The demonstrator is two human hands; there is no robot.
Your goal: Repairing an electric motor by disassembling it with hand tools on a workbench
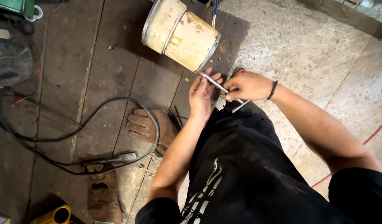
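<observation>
Seemingly only the head view is on offer, looking down over black trousers (249, 166) to a floor of dark wooden boards (95, 54) that meet bare concrete (315, 45) on the person's right. A cream-painted, rust-flecked metal drum (180, 33) lies on its side across the boards' far edge. From its near rim a slim steel bar tool (218, 86) with a bent end runs back toward the knees. The right hand (247, 86) has its grip closed around the bar near the bend; the left hand (202, 95) lies along the shaft, fingers half-curled on it rather than clamped. The bar looks stiff, light and smooth, likely slick, so the bend gives the surest hold. The drum looks heavy and rigid; its raised rim bands seem the best purchase. Brown leather gloves (147, 128) and a looping black cable (74, 137) lie on the boards to the left.
</observation>
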